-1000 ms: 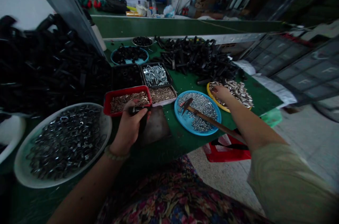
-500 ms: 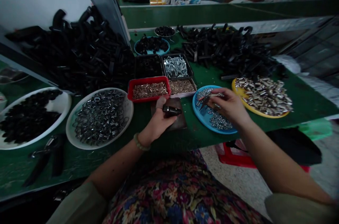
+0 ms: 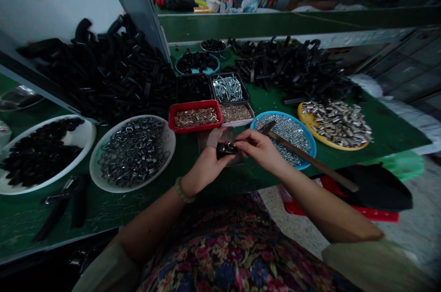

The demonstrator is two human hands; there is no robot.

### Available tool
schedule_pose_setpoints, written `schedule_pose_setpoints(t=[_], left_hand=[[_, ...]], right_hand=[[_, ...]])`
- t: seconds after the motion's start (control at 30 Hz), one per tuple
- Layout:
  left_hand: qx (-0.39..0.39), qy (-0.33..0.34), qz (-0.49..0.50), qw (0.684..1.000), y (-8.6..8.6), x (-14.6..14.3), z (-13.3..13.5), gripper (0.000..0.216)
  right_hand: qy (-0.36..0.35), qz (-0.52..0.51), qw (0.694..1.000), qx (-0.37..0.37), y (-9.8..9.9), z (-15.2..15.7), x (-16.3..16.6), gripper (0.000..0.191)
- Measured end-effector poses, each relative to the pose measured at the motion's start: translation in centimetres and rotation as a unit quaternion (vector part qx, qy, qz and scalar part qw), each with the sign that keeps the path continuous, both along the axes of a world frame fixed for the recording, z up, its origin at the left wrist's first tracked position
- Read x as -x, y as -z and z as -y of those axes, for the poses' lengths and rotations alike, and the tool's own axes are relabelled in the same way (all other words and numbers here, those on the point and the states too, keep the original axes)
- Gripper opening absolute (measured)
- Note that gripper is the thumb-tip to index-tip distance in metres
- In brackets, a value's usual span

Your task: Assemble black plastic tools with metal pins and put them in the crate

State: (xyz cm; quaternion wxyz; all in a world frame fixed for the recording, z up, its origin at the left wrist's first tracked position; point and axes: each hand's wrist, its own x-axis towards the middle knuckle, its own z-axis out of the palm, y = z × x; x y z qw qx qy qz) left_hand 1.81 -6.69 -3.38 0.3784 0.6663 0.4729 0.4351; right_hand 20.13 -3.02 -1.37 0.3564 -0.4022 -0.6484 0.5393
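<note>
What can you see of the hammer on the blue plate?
The hammer is small, with a dark metal head and a long brownish handle that looks wooden. Its head rests on the silvery parts in the blue plate, close beside the right hand; the handle slants down to the right, over the plate's rim and past the edge of the green table. Neither hand seems to touch it; both hold a small black part.
</note>
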Motion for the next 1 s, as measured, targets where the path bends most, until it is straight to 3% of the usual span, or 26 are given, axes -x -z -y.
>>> schedule_pose_setpoints(t=[0.23,0.3,0.4,0.5,0.57,0.6,0.67,0.7,0.83,1.0], left_hand=[[0.041,-0.025,0.070,0.996,0.9,-0.2,-0.3,0.062],[0.060,-0.019,0.084,0.994,0.9,-0.4,-0.9,0.053],[0.108,0.065,0.061,0.990,0.0,-0.7,-2.6,0.030],[0.189,0.131,0.083,0.970,-1.3,-0.7,-4.3,0.026],[0.245,0.099,0.139,0.954,-2.0,-0.3,-4.7,0.031],[0.268,0.070,0.160,0.947,-2.3,0.0,-4.7,0.031],[0.288,0.010,0.172,0.942,-2.7,0.9,-4.3,0.026],[0.282,-0.014,0.157,0.946,-2.8,1.3,-4.1,0.023],[0.201,-0.044,0.005,0.979,-2.9,3.1,-3.7,0.016],[0.058,-0.059,-0.133,0.988,-3.9,3.9,-4.1,0.012]], right_hand=[[-0.017,0.026,0.997,-0.077,1.5,-0.1,-1.2,0.014],[-0.042,0.069,0.984,-0.157,0.8,-0.1,-1.6,0.010],[-0.131,0.174,0.936,-0.275,-1.4,-1.0,-1.7,0.013],[-0.206,0.228,0.901,-0.306,-3.2,-4.8,-2.2,0.018],[-0.125,0.277,0.905,-0.299,-3.4,-9.3,-4.1,0.024],[-0.017,0.329,0.901,-0.284,-3.2,-12.0,-5.6,0.027],[0.203,0.467,0.829,-0.233,-2.7,-17.2,-9.3,0.033],[0.241,0.485,0.810,-0.223,-2.5,-19.4,-11.4,0.037],[0.273,0.508,0.787,-0.218,-2.3,-25.6,-17.5,0.027],[0.281,0.468,0.800,-0.250,-4.3,-28.6,-18.5,0.013]])
